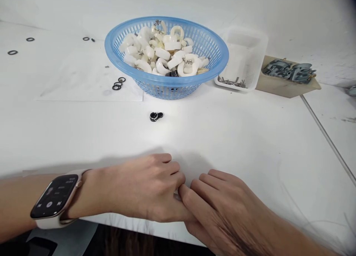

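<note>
The white tabletop (244, 133) holds a blue basket (167, 81) of white pieces (172, 46). The left hand (148, 187) and right hand (222, 200) touch, fingers curled. Beyond them lies a black part (153, 117). A tiny pale bit (177, 197) peeks out between the hands; I can't tell if they pinch it.

I am working in a likely small-parts workshop, where a round blue latticed plastic basket (155, 81) is holding glossy white ring-shaped pieces (172, 45) and grey metallic castings (302, 72) are lying nearby.
</note>
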